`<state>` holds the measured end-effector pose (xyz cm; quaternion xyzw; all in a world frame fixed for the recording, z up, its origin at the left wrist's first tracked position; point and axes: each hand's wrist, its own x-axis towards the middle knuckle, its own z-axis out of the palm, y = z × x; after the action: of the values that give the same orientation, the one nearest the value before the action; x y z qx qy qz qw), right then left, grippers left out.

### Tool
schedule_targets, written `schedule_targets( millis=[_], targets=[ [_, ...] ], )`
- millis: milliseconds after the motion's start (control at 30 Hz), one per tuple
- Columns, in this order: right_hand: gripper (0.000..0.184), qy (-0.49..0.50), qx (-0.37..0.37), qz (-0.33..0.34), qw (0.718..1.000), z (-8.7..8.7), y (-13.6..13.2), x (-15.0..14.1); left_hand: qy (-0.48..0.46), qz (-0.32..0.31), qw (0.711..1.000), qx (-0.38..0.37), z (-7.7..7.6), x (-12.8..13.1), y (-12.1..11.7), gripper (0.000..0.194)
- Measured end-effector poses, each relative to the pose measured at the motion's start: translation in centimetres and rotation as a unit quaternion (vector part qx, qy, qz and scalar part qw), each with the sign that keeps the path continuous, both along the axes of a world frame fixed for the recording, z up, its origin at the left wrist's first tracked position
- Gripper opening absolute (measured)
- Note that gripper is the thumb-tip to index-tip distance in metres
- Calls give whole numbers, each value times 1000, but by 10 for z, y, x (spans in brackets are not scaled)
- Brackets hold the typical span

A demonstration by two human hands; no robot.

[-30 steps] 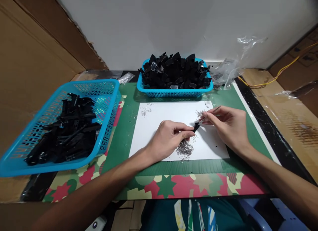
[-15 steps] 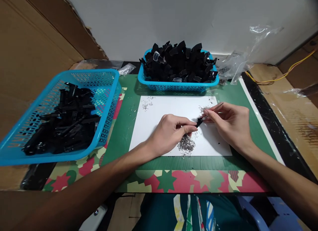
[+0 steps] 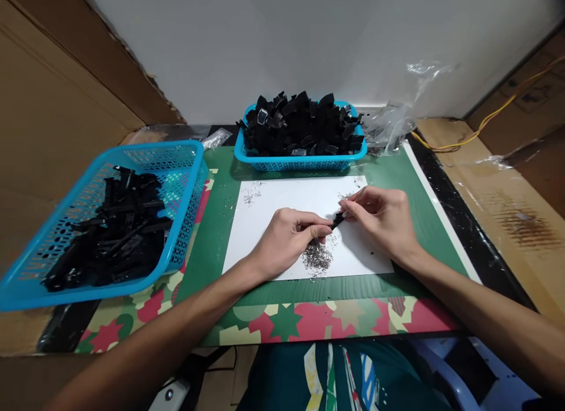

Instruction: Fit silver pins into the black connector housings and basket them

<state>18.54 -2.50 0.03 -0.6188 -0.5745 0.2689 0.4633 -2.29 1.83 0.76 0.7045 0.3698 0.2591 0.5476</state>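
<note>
Black part [image 3: 338,220] held at fingertips over a white sheet [image 3: 260,222], its near end hidden

The left hand [image 3: 289,237] pinches the black part between thumb and forefinger; those fingers cover its near end, so its full shape cannot be made out. The far end pokes out toward the right hand [image 3: 382,219], whose thumb and fingertips are drawn together at that tip. The right hand pinches a thin tool [image 3: 362,191], mostly lost behind the fingers. Whether its point touches the black part is too small to tell, as is any metal piece there.

Below the left hand's fingertips lies a heap of small wire pieces [image 3: 317,259], its upper edge partly covered by the hand. Single pieces blur into one glittering tangle. A smaller cluster [image 3: 344,195] sits just beyond the right hand, partly behind it, and a loose scatter [image 3: 251,193] lies at the sheet's far left corner. The sheet rests on a green mat [image 3: 435,240]; both forearms cover parts of it.

The left basket [image 3: 188,202], its outer corner cut off by the frame, holds dark parts [image 3: 128,234] that merge into one mass. The far basket [image 3: 300,162] is piled above its rim with more black pieces [image 3: 304,122]. Beside it, the contents of a crumpled clear bag [image 3: 391,128] are unclear. At the bottom edge, a white object [image 3: 170,394] is cut off.
</note>
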Motion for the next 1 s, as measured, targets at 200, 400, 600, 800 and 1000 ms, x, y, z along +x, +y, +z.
schedule_targets(
  millis=[200,400,600,800,1000],
  targets=[
    [23,63,77,-37,994,9,2,9,-47,64,997,13,7,-3,7,28],
    [27,2,34,18,999,6,6,21,-58,63,996,1,3,-7,12,30],
    [22,-55,10,65,996,-1,4,14,-37,56,997,44,2,-10,12,32],
    [21,-137,71,138,978,-13,-1,11,35,144,969,197,20,-17,40,28],
    [20,-178,83,164,967,-18,-2,7,55,257,913,310,66,-26,98,28]
  ],
)
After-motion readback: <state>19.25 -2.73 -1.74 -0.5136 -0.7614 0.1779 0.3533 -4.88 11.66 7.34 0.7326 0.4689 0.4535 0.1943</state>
